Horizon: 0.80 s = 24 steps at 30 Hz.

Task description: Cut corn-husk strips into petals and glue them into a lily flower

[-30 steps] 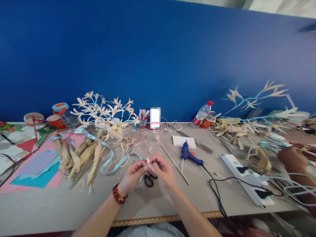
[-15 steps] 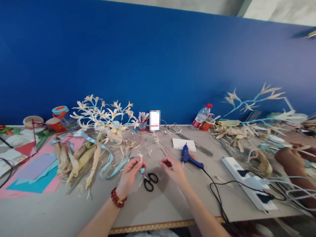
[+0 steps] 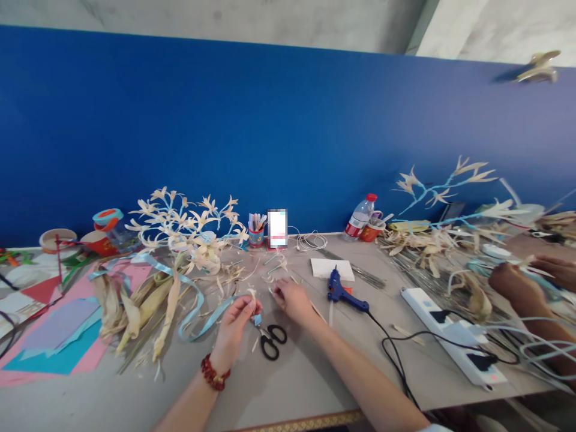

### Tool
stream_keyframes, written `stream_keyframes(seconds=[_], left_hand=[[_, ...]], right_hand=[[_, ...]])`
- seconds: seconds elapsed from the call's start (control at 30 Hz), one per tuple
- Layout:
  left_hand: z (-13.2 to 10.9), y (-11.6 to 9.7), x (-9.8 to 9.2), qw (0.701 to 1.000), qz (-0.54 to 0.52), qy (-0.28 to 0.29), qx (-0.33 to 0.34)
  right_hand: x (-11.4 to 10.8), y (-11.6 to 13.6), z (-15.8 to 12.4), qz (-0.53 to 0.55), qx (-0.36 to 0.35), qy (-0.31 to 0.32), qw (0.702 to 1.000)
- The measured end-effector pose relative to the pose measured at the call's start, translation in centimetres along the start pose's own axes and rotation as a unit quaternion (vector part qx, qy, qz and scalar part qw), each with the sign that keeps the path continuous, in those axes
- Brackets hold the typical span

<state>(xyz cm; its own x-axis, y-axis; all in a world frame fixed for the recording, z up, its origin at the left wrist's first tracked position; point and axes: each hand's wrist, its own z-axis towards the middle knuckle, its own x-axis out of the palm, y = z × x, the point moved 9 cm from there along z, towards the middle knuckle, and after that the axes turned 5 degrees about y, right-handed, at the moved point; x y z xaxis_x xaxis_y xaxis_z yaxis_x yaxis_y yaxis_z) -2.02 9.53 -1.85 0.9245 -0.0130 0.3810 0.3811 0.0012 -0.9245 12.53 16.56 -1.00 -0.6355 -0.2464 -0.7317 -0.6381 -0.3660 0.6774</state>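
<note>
My left hand, a beaded red bracelet at its wrist, pinches a small corn husk flower piece with pale tips upward. A bit of light-blue ribbon shows just below those fingers. To the right, my right hand is low over the table, thumb and fingers closed at a small pale husk strip; the fingertips are partly hidden. Black-handled scissors lie between my forearms, blades under the left hand. Curled husk scraps lie just beyond my right hand.
A blue glue gun rests by white paper, its cord running past a power strip. Husk flower branches, dried husks and blue ribbon lie left. Another person's hands work at right, near a bottle.
My right hand has moved left and farther forward, to the husk scraps. My left hand keeps its pinch on the husk flower piece. The view has tilted up slightly.
</note>
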Motion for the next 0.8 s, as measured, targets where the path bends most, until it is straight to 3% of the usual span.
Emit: stream_keyframes(seconds=[0.17,0.3,0.37,0.63,0.7,0.8], left_hand=[[-0.1,0.2,0.8,0.999,-0.016,0.024,-0.027],[-0.2,0.7,1.7,0.995,-0.059,0.05,-0.055],[-0.2,0.7,1.7,0.996,-0.062,0.042,-0.053],[-0.2,-0.2,1.1,0.998,-0.047,0.021,-0.031],[-0.2,-0.3,0.7,0.999,-0.041,0.004,-0.024],[-0.1,-0.4,0.3,0.999,-0.031,-0.005,-0.01]], right_hand=[[0.5,1.0,-1.8,0.143,-0.022,0.011,0.989],[1.4,2.5,-3.2,0.392,-0.032,0.036,0.919],[1.4,2.8,-3.7,0.438,-0.022,0.028,0.898],[1.0,2.8,-4.3,0.323,-0.017,0.006,0.946],[0.3,2.2,-4.5,0.236,-0.01,-0.015,0.972],[-0.9,1.1,-4.8,0.024,0.022,-0.021,0.999]])
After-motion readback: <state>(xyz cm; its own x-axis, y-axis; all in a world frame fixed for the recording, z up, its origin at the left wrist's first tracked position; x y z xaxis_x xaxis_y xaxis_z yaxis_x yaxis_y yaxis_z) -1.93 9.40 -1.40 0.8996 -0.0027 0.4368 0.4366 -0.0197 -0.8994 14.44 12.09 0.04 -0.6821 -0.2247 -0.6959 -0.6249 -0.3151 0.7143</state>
